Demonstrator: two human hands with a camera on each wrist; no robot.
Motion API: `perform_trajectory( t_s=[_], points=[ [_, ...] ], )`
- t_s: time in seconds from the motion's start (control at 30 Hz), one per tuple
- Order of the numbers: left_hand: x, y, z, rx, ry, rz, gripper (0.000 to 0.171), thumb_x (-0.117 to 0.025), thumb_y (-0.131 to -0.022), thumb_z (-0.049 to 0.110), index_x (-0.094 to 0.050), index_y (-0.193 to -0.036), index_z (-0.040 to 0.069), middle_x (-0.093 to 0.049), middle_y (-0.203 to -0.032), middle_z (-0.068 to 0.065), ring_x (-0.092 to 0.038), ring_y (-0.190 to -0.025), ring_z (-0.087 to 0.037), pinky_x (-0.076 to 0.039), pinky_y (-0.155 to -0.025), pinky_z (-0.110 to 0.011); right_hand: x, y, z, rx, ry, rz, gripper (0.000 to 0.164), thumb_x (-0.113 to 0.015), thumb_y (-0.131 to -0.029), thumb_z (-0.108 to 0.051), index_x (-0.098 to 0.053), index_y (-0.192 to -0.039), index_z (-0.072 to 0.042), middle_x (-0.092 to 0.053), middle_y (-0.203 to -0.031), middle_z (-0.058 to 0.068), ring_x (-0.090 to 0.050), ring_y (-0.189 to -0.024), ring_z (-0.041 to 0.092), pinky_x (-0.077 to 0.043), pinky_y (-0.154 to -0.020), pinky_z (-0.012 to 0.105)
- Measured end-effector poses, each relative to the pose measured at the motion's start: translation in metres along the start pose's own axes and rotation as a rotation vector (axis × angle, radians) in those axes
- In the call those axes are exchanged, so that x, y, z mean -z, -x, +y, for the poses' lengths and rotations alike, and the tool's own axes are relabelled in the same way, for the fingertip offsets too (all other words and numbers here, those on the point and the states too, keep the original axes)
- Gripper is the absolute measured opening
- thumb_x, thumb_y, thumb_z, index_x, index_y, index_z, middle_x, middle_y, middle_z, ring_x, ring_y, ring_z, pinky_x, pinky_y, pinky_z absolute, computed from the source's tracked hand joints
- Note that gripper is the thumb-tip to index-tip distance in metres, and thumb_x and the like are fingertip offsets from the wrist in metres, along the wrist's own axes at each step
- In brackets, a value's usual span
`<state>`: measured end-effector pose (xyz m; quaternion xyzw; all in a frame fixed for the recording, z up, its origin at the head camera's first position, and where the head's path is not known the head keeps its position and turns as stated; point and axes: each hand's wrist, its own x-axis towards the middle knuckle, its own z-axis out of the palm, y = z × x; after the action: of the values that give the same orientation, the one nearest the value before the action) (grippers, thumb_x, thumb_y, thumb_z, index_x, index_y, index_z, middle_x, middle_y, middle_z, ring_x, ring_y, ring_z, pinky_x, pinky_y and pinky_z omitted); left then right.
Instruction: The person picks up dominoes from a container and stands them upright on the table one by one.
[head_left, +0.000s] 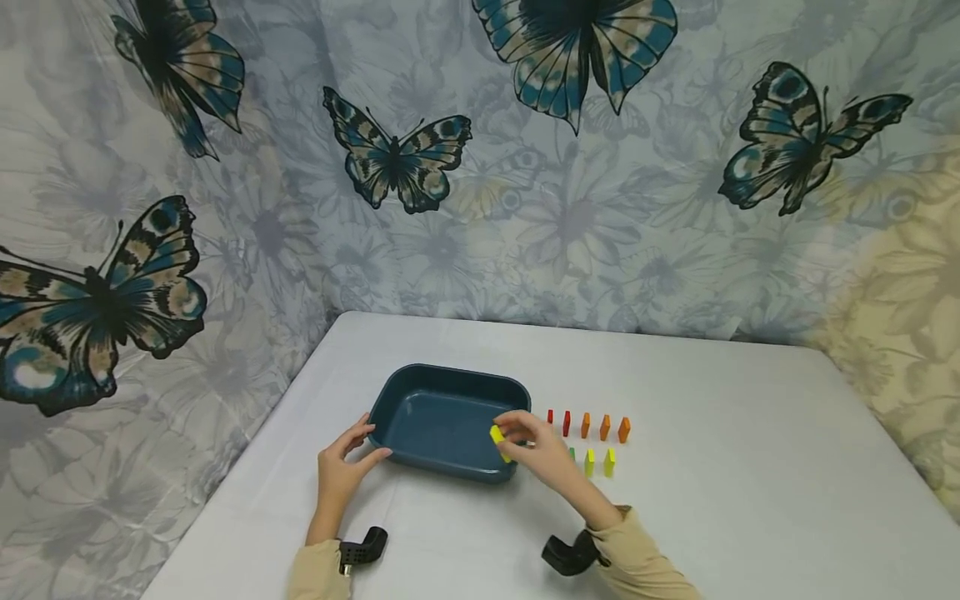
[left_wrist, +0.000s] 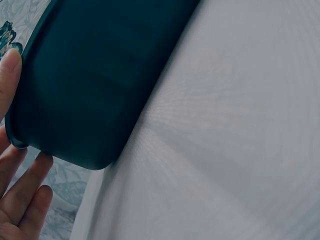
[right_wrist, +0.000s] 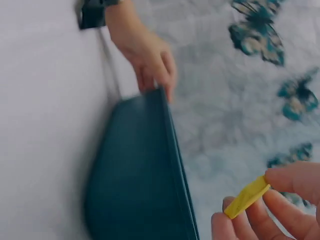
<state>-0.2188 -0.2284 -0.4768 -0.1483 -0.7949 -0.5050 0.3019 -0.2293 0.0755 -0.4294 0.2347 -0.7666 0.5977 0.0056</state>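
Note:
A dark blue-green plastic basin point(head_left: 442, 417) stands on the white table. My left hand point(head_left: 345, 467) rests against its near left corner. Its thumb and fingers lie spread along the walls, with the thumb point(left_wrist: 9, 75) by the rim in the left wrist view. Over the basin's right side, my right hand point(head_left: 536, 446) pinches a yellow block point(right_wrist: 247, 196) between thumb and fingertips. The block is small, flat and tilted. Just right of that hand stand two more yellow blocks point(head_left: 599, 462), and a green block point(head_left: 572, 454) is partly hidden by it.
Behind those blocks runs a row of upright small ones: red blocks point(head_left: 566, 423) at the left, orange blocks point(head_left: 604, 427) at the right. The white table point(head_left: 720, 467) reaches to a butterfly-patterned cloth backdrop point(head_left: 600, 250). A black wrist camera point(head_left: 570, 554) sits on each forearm.

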Motion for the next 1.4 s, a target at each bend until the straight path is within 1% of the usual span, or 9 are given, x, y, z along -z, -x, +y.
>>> perform_trajectory(
  t_s=[0.17, 0.33, 0.47, 0.53, 0.63, 0.77, 0.97, 1.2, 1.4],
  points=[
    [0.001, -0.002, -0.001, -0.006, 0.003, 0.031, 0.041, -0.077, -0.059, -0.01, -0.063, -0.097, -0.011, -0.055, -0.111, -0.026, -0.058, -0.091, -0.032, -0.049, -0.075, -0.032, 0.042, 0.027, 0.005, 0.033, 0.005, 0.119, 0.03, -0.064, -0.079, 0.005, -0.057, -0.108, 0.005, -0.058, -0.097, 0.013, -0.058, -0.083, 0.02, -0.052, -0.07, 0.026],
    [-0.001, 0.0, -0.001, -0.024, 0.018, 0.013, 0.04, -0.077, -0.059, -0.011, -0.062, -0.096, -0.011, -0.055, -0.11, -0.029, -0.059, -0.091, -0.031, -0.049, -0.075, -0.026, 0.076, 0.054, 0.019, 0.187, -0.045, 0.17, 0.033, -0.058, -0.077, 0.018, -0.051, -0.109, 0.014, -0.055, -0.099, 0.018, -0.055, -0.089, 0.015, -0.05, -0.073, 0.022],
    [-0.004, 0.003, -0.001, -0.014, 0.034, 0.008, 0.039, -0.076, -0.059, -0.011, -0.062, -0.096, -0.012, -0.055, -0.11, -0.029, -0.059, -0.093, -0.028, -0.049, -0.074, -0.026, 0.108, 0.069, 0.025, 0.282, -0.091, 0.226, 0.034, -0.051, -0.078, 0.024, -0.05, -0.111, 0.015, -0.054, -0.107, 0.011, -0.054, -0.096, 0.012, -0.047, -0.078, 0.019],
    [-0.004, 0.003, -0.001, -0.015, 0.045, 0.014, 0.04, -0.076, -0.059, -0.012, -0.062, -0.096, -0.013, -0.054, -0.109, -0.03, -0.059, -0.094, -0.028, -0.049, -0.074, -0.028, 0.123, 0.073, 0.027, 0.285, -0.097, 0.259, 0.034, -0.049, -0.08, 0.023, -0.049, -0.113, 0.015, -0.054, -0.108, 0.006, -0.053, -0.097, 0.013, -0.046, -0.078, 0.019],
    [-0.005, 0.003, 0.0, -0.013, 0.069, 0.021, 0.04, -0.075, -0.059, -0.014, -0.061, -0.096, -0.015, -0.053, -0.109, -0.032, -0.059, -0.095, -0.028, -0.049, -0.074, -0.028, 0.138, 0.077, 0.03, 0.216, -0.055, 0.3, 0.032, -0.05, -0.082, 0.018, -0.05, -0.113, 0.013, -0.055, -0.109, 0.0, -0.053, -0.097, 0.011, -0.047, -0.076, 0.017],
    [-0.004, 0.003, 0.0, -0.007, 0.094, 0.013, 0.039, -0.074, -0.06, -0.015, -0.06, -0.096, -0.016, -0.052, -0.109, -0.034, -0.058, -0.097, -0.028, -0.049, -0.076, -0.028, 0.146, 0.084, 0.04, 0.107, -0.001, 0.321, 0.03, -0.054, -0.083, 0.013, -0.053, -0.113, 0.01, -0.056, -0.109, -0.004, -0.053, -0.094, 0.008, -0.048, -0.072, 0.017],
    [-0.004, 0.005, 0.0, 0.017, 0.093, 0.004, 0.039, -0.074, -0.061, -0.014, -0.06, -0.097, -0.015, -0.052, -0.111, -0.032, -0.058, -0.096, -0.026, -0.049, -0.076, -0.032, 0.145, 0.089, 0.06, 0.065, 0.036, 0.278, 0.033, -0.056, -0.084, 0.009, -0.049, -0.116, 0.013, -0.056, -0.108, -0.008, -0.054, -0.092, 0.006, -0.047, -0.074, 0.015],
    [-0.005, 0.006, -0.002, 0.009, 0.094, 0.015, 0.039, -0.075, -0.06, -0.014, -0.06, -0.097, -0.015, -0.052, -0.11, -0.033, -0.058, -0.098, -0.023, -0.049, -0.077, -0.029, 0.14, 0.088, 0.078, 0.023, 0.149, 0.225, 0.032, -0.058, -0.082, 0.009, -0.052, -0.112, 0.013, -0.056, -0.105, 0.026, -0.055, -0.089, 0.001, -0.048, -0.072, 0.015],
    [-0.005, 0.004, -0.003, -0.004, 0.102, 0.01, 0.039, -0.075, -0.06, -0.015, -0.06, -0.096, -0.015, -0.052, -0.11, -0.033, -0.058, -0.099, -0.022, -0.049, -0.076, -0.03, 0.134, 0.091, 0.081, -0.089, 0.183, 0.224, 0.031, -0.061, -0.08, 0.007, -0.054, -0.11, 0.012, -0.057, -0.103, 0.025, -0.059, -0.086, 0.011, -0.049, -0.07, 0.017]
  ],
)
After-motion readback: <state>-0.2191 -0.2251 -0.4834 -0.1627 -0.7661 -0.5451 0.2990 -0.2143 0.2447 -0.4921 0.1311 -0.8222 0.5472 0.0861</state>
